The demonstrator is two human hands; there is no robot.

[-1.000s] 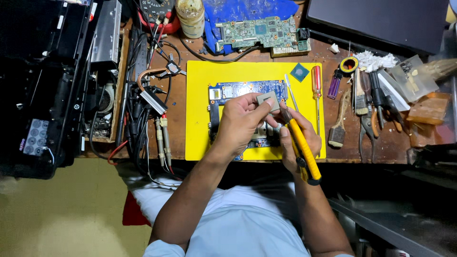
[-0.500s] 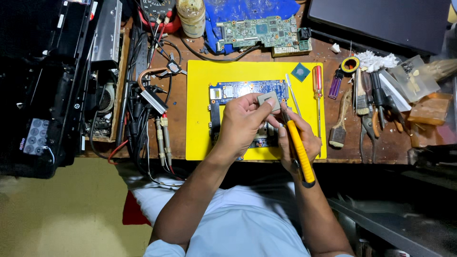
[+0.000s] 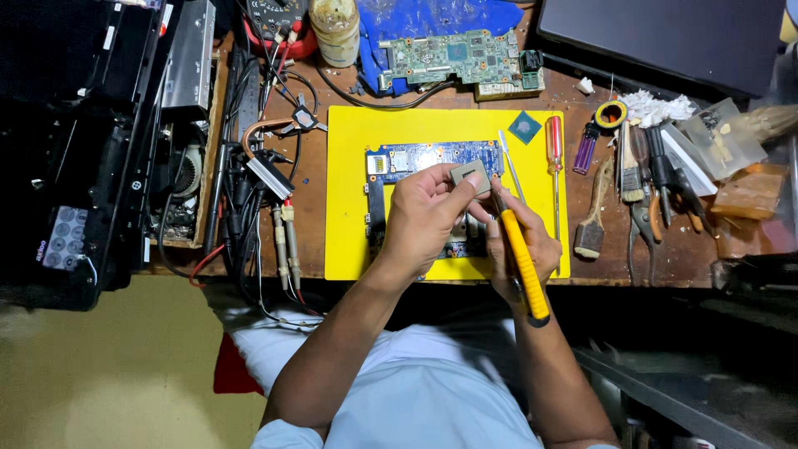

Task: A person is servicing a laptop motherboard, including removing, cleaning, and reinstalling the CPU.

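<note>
My left hand [image 3: 428, 218] pinches a small square grey chip [image 3: 470, 176] between thumb and fingers, held above a blue circuit board [image 3: 416, 158]. The board lies on a yellow mat [image 3: 349, 191] in the middle of the wooden bench. My right hand [image 3: 524, 245] grips a yellow-handled screwdriver [image 3: 519, 259], its tip pointing up towards the chip's lower right edge. Both hands sit close together over the board's lower half, hiding that part of it.
A green circuit board [image 3: 453, 56] lies on blue cloth at the back. A red-handled screwdriver [image 3: 554, 145], a small square chip [image 3: 524, 127], a tape roll [image 3: 611, 114], brushes and pliers [image 3: 648, 199] lie to the right. Cables and probes [image 3: 266, 183] crowd the left; a dark laptop [image 3: 665, 33] sits back right.
Both hands stay over the board with chip and screwdriver; the screwdriver handle has shifted slightly. Otherwise nothing has visibly moved.
</note>
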